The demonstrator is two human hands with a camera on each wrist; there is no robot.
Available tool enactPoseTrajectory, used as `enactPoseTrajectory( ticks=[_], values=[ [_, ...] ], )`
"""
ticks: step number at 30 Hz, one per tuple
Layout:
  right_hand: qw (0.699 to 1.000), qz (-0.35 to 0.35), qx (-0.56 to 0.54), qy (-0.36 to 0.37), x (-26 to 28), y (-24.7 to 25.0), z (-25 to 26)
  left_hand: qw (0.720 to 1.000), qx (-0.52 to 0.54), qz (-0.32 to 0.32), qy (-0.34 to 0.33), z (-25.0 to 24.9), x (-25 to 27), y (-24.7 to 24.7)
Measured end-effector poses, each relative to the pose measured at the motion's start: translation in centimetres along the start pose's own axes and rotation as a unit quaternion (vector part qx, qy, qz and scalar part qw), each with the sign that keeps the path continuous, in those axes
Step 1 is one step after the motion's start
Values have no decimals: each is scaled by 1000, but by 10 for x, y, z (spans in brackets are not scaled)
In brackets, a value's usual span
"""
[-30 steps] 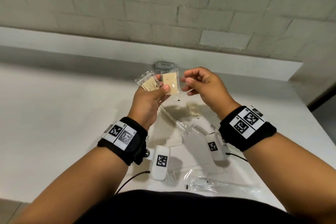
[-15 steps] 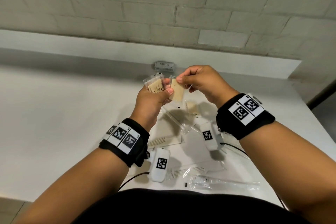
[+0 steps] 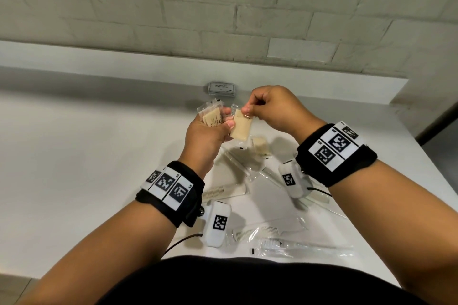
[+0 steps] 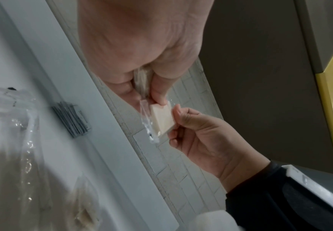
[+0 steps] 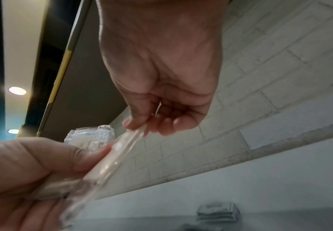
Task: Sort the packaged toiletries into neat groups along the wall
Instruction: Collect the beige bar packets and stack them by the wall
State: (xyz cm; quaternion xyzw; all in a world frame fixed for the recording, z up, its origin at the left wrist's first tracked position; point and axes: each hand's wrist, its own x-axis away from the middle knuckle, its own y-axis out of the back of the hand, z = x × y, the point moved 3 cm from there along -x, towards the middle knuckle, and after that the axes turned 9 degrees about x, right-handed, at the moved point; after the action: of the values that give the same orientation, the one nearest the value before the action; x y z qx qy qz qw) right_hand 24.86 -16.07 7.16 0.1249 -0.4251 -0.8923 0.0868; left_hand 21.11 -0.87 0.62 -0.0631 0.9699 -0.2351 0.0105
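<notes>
Pinching one cream, clear-wrapped soap bar (image 3: pixel 240 128), apparently rectangular: both hands, left (image 3: pixel 203 136) and right (image 3: pixel 275 109).

soap wrapper (image 3: pixel 240 129): glossy clear plastic | table (image 3: pixel 74 156): smooth matt white | wall (image 3: pixel 223 7): rough brick

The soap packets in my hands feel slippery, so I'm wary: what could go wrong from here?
1. The right hand pinches only the wrapper's top edge of one soap packet; it could slip out.
2. The left hand holds several fanned packets; one might drop onto the combs below.
</notes>
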Motion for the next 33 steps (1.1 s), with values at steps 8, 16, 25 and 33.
enactPoseTrajectory(
  ticks=[8, 16, 25, 33],
  values=[
    [988, 32, 142, -45, -10, 13, -17, 987, 88, -17, 134, 10, -10, 20],
    [978, 82, 178, -69, -26, -2, -59, 957, 190, 7, 221, 14, -12, 27],
    [949, 167, 260, -63, -48, -50, -91, 974, 121, -62, 181, 27, -15, 36],
    [978, 171, -82, -81, -33, -30, -32, 988, 60, -95, 104, 24, -20, 36]
  ],
)
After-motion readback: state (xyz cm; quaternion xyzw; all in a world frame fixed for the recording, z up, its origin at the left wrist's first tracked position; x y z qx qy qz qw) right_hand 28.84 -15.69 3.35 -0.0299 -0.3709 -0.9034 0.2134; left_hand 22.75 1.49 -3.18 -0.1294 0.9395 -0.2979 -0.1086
